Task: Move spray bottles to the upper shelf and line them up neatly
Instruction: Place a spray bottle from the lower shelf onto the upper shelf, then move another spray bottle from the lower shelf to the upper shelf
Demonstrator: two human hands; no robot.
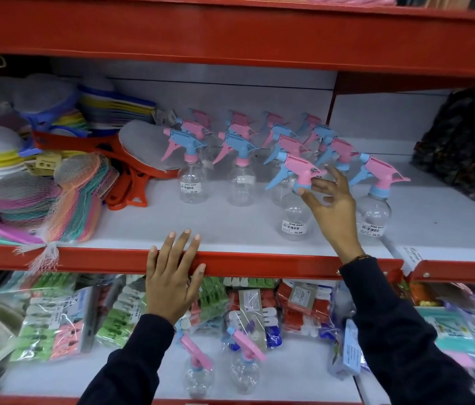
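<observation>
Several clear spray bottles with pink and blue trigger heads stand in rows on the upper shelf (230,223). My right hand (331,200) touches the pink head of the front bottle (294,217), fingers spread around its neck and not closed. Another bottle (373,211) stands just right of that hand. My left hand (172,276) lies flat on the red front edge of the shelf (259,266), holding nothing. Two more spray bottles (198,372) (245,366) stand on the lower shelf between my arms.
Stacks of coloured mesh swatters and sieves (40,182) fill the left of the upper shelf. A dark patterned bundle (470,147) sits at the far right. Bags of clothes pegs (55,323) crowd the back of the lower shelf. A red shelf beam (230,33) runs overhead.
</observation>
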